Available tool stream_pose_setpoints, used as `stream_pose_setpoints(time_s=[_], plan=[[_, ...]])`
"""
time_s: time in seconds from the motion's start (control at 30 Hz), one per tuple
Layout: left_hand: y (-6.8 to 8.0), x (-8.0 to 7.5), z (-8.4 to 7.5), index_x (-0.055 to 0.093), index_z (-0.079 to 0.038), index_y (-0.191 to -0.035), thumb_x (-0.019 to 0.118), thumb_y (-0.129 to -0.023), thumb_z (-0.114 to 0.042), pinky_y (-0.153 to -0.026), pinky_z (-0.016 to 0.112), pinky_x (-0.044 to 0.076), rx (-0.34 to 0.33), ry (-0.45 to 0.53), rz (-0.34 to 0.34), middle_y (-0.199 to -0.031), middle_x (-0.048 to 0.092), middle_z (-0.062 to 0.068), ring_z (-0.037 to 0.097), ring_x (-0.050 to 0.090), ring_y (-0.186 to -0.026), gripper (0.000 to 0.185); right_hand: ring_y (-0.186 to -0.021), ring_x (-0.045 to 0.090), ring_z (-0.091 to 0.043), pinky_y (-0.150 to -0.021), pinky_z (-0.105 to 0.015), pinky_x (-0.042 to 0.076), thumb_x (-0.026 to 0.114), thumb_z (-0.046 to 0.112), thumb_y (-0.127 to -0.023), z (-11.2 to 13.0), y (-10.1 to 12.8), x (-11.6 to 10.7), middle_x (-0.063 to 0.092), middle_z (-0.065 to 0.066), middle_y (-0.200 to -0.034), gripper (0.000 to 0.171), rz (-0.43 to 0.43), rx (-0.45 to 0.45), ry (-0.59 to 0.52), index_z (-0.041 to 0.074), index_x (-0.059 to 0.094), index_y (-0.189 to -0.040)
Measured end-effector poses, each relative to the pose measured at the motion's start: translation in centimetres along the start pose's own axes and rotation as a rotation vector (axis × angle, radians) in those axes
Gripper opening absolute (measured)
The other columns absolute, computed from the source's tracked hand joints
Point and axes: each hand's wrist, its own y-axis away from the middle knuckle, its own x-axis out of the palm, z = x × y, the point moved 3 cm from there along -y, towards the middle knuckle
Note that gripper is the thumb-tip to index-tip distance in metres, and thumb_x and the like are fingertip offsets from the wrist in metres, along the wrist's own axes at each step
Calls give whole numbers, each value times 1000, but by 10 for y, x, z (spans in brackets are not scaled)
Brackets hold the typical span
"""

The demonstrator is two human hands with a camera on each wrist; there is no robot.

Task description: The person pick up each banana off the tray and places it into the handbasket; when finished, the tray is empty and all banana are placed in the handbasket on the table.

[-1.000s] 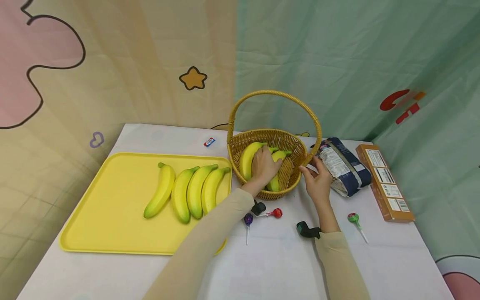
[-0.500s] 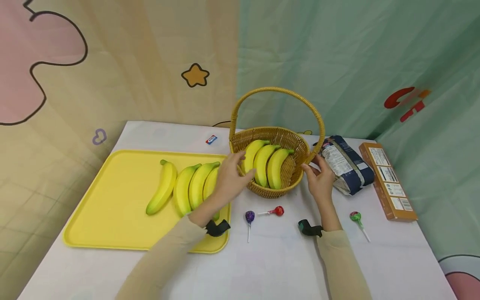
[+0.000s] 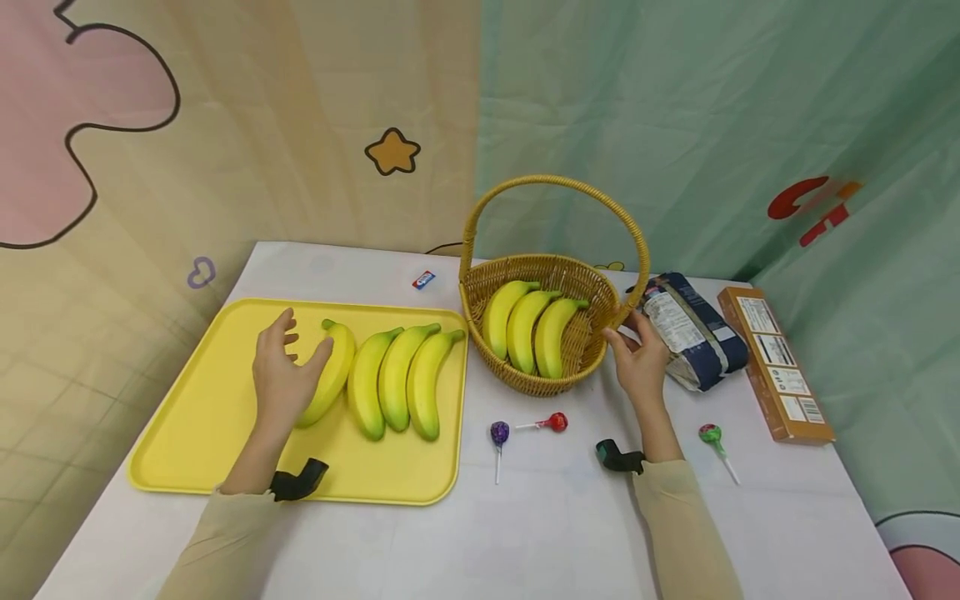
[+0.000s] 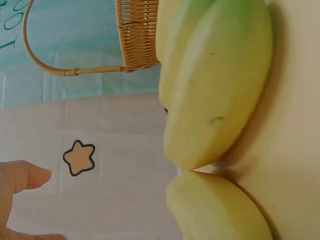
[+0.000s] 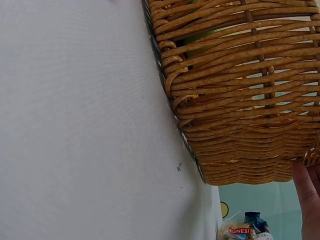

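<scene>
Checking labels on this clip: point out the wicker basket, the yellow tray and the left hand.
wicker basket (image 3: 525,385): head view, front wall.
yellow tray (image 3: 217,417): head view, bare floor.
left hand (image 3: 279,379): head view, back of hand.

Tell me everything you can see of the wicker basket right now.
The wicker basket is round, woven of tan-yellow cane, with one tall arched handle standing upright over it. It sits on the white table, just right of the yellow tray. Three yellow bananas with greenish tips lie side by side inside. The right hand touches its right side near the handle's base. The right wrist view shows the tight weave of its wall.
</scene>
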Motion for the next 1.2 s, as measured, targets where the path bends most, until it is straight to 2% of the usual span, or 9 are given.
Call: stream_pose_setpoints(time_s=[0.13, 0.27, 0.43, 0.57, 0.77, 0.87, 1.03, 1.1, 1.2], plan=[[2, -3, 14, 31, 0, -151, 67, -91, -19, -96, 51, 40, -30, -20, 44, -143, 40, 26, 42, 43, -124, 73, -105, 62, -26, -83, -5, 47, 66, -3, -89, -4, 0, 0, 61, -32, -116, 42, 4, 16, -11, -13, 55, -128], [1, 1, 31, 22, 3, -153, 66, -92, -22, -99, 58, 39, -72, -73, 145, -144, 36, 31, 47, 40, -126, 78, -106, 60, -20, -84, -6, 48, 66, -2, -89, -4, 1, 0, 61, -32, -118, 43, 10, 30, -32, -12, 55, -129], [0, 10, 49, 16, 9, -152, 64, -94, -28, -103, 61, 38, -132, -166, 345, -145, 32, 36, 51, 38, -130, 83, -107, 62, -29, -84, -5, 47, 66, -2, -89, -4, 3, 1, 61, -30, -116, 42, 1, 36, -8, -12, 55, -129], [0, 13, 57, 25, 12, -148, 65, -93, -25, -104, 57, 40, -155, -194, 418, -142, 39, 35, 49, 43, -128, 77, -111, 61, -37, -85, -7, 48, 66, -4, -88, -6, 3, 2, 62, -29, -114, 42, -6, 25, 14, -12, 56, -128], [0, 14, 59, 41, 12, -141, 67, -91, -20, -100, 55, 44, -135, -203, 399, -135, 50, 35, 48, 50, -122, 65, -112, 60, -36, -84, -6, 48, 67, -1, -88, -33, -2, 4, 62, -27, -116, 45, -5, 36, -14, -9, 56, -131], [0, 13, 58, 44, 12, -139, 67, -91, -19, -99, 55, 45, -136, -197, 381, -134, 52, 35, 49, 51, -122, 62, -112, 61, -33, -84, -5, 47, 69, 3, -88, -37, -2, 4, 62, -24, -117, 45, -8, 32, -12, -6, 57, -131], [0, 10, 50, 47, 10, -139, 66, -91, -17, -98, 52, 46, -142, -159, 291, -133, 53, 33, 46, 52, -121, 58, -111, 61, -34, -84, -4, 47, 69, 4, -88, -36, -2, 4, 63, -25, -116, 45, -13, 6, -7, -5, 58, -130], [0, 10, 42, 50, 8, -138, 67, -90, -16, -94, 44, 49, -128, -133, 233, -132, 56, 31, 43, 54, -118, 57, -111, 61, -34, -84, -4, 47, 69, 4, -88, -36, -2, 3, 63, -26, -115, 44, -15, -1, -14, -5, 58, -130], [0, 14, 20, 55, 4, -135, 70, -87, -15, -82, 22, 48, -80, -63, 164, -129, 60, 26, 38, 58, -113, 54, -111, 61, -34, -83, -4, 47, 69, 3, -88, -35, -3, 3, 62, -26, -115, 43, -19, 0, -19, -5, 59, -129]])
